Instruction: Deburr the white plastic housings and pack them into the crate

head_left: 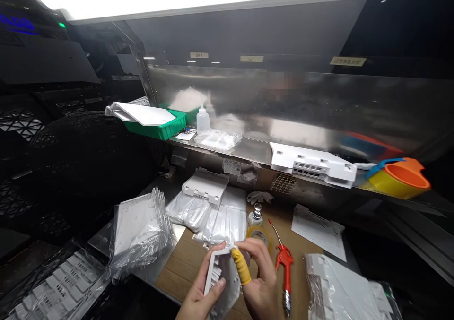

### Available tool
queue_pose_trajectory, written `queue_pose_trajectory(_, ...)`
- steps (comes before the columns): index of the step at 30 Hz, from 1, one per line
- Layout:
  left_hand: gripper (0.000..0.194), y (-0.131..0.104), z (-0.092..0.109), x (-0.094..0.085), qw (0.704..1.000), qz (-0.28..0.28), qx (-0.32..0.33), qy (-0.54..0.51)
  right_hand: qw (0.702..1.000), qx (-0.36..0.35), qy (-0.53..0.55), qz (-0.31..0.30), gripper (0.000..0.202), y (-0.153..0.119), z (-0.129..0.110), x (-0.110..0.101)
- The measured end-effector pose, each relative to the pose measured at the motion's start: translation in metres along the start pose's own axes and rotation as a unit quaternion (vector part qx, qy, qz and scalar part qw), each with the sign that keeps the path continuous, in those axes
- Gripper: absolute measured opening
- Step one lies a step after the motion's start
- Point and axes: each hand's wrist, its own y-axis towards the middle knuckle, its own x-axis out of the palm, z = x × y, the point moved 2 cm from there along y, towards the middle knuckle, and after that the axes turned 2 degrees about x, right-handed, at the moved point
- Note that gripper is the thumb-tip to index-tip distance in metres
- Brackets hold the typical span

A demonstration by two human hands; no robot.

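A white plastic housing (pixel 232 289) is held tilted above the brown cardboard mat, its ribbed inner side partly showing. My left hand (pixel 204 289) is closed around its left edge, the thumb lying on the inner side. At its upper corner is my right hand (pixel 260 275), fingers bent over the edge and the thumb, in a yellow finger cot (pixel 241 267), pressed there. Just right of my right hand lies a red air blow gun (pixel 284 268). A roll of yellow tape (pixel 258 237) and a small pump bottle (pixel 256 216) stand behind the hands.
Bagged white parts (pixel 138 230) are stacked on the left, and more wrapped parts (pixel 347 289) sit at right. Plastic bags (pixel 227 218) lie behind. The metal shelf (pixel 253 149) carries a green bin (pixel 159 130), a squeeze bottle (pixel 203 120), a white housing (pixel 312 164) and tape rolls (pixel 400 180).
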Motion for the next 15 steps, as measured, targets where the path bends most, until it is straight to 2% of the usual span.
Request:
queue_pose_trajectory(2,0.054,-0.002,0.006,0.002,1.0,-0.003,-0.013,-0.017,1.0,0.011,-0.01,-0.02,0.025,-0.004,0.011,0.001)
queue_pose_trajectory(4,0.057,-0.005,0.015,0.003,0.999,0.003,-0.035,-0.039,0.996,0.068,-0.051,-0.017,0.022,-0.005,0.037,0.001)
queue_pose_trajectory(6,0.06,-0.01,0.026,0.0,0.997,0.03,-0.049,-0.053,0.983,0.151,-0.106,0.012,0.027,-0.005,0.08,-0.005)
queue_pose_trajectory(8,0.062,-0.016,0.037,-0.008,0.997,0.064,-0.036,-0.035,0.964,0.216,-0.15,0.03,0.035,-0.006,0.13,-0.014)
queue_pose_trajectory(10,0.052,-0.022,0.045,-0.02,0.996,0.087,0.012,0.024,0.94,0.274,-0.202,0.023,0.033,-0.008,0.178,-0.021)
queue_pose_trajectory(12,0.036,-0.027,0.051,-0.035,0.986,0.08,0.102,0.107,0.917,0.313,-0.246,-0.004,0.026,-0.013,0.214,-0.023)
queue_pose_trajectory(15,0.027,-0.038,0.058,-0.052,0.929,0.025,0.292,0.226,0.899,0.325,-0.288,-0.06,0.022,-0.021,0.242,-0.016)
